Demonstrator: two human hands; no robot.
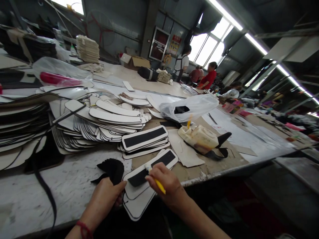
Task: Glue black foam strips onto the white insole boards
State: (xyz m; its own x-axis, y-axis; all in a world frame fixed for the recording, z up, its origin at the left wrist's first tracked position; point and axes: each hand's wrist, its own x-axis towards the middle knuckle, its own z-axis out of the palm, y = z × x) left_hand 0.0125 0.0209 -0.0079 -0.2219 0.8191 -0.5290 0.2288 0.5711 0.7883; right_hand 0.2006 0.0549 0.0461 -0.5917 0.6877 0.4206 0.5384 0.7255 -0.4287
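Note:
My right hand point(167, 182) is closed around a yellow-handled brush point(159, 186). The pale brush tip rests on a black strip point(137, 178) that lies along a white, dark-edged panel with rounded corners point(131, 192). Under it, more such panels overhang the table's front edge. A fanned bundle of black strips point(115, 170) sticks up from my left hand point(106, 195), which is closed on its lower end. The left thumb touches the panel's left edge. Just behind lies a small pile of panels, the top one bearing a black strip point(146, 136).
A stained plastic jug point(203, 138) with a yellow stick stands to the right. Large piles of curved white pieces point(109, 116) fill the left, with a black cord point(46, 189) hanging in front. A plastic bag point(191, 105) lies behind. Several people are farther back.

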